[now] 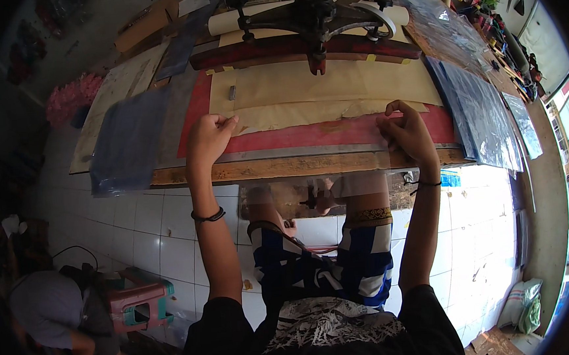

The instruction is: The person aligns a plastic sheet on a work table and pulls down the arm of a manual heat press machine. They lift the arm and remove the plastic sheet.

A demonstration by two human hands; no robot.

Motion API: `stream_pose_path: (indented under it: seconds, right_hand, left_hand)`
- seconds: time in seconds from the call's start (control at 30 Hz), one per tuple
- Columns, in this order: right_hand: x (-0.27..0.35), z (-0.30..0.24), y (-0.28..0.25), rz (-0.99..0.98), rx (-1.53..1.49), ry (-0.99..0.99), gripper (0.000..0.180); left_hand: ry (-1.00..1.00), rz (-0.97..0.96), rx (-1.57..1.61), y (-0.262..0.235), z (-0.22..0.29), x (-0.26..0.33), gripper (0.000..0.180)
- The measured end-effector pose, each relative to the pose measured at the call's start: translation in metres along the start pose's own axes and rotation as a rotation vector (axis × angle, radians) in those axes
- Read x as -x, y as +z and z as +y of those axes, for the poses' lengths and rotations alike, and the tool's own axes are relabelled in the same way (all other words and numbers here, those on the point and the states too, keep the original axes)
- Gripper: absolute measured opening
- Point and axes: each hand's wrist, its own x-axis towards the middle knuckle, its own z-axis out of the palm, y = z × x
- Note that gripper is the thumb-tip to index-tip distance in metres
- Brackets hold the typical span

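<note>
My left hand (pixel 210 138) is closed in a pinch over the left part of the work surface. Opposite it, my right hand (pixel 408 131) has its fingers curled and pinched too. Between them stretches a thin clear plastic sheet (pixel 318 187), faint to see, whose near edge hangs past the table's wooden front edge (pixel 284 168) above my legs. Beneath lie a tan paper sheet (pixel 318 86) with a torn near edge and a red mat (pixel 282 138). Beyond my hands, a press with a long dark red bar (pixel 256 53) spans the surface.
Bluish clear plastic sheets lie in a stack on the left (pixel 127 139) and another on the right (pixel 481 108). Tools (pixel 513 56) crowd the far right. On the floor at lower left, a person (pixel 53 312) bends beside a red and green plastic stool (pixel 138 300).
</note>
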Motion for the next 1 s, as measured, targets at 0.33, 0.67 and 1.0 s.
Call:
stream_pose_path:
  seconds: [0.33,0.67,1.0]
  right_hand:
    - [-0.003,0.006,0.002,0.030,0.013,-0.016,0.025]
    - [-0.004,0.007,0.003,0.053,0.026,-0.018,0.024]
    - [-0.005,0.007,0.004,0.062,0.041,-0.022,0.024]
  left_hand:
    - [-0.041,-0.028,0.002,-0.006,0.010,0.003,0.037]
    - [-0.024,-0.040,-0.031,-0.004,0.004,-0.001,0.039]
    - [-0.049,-0.048,-0.055,-0.006,0.006,-0.002,0.041]
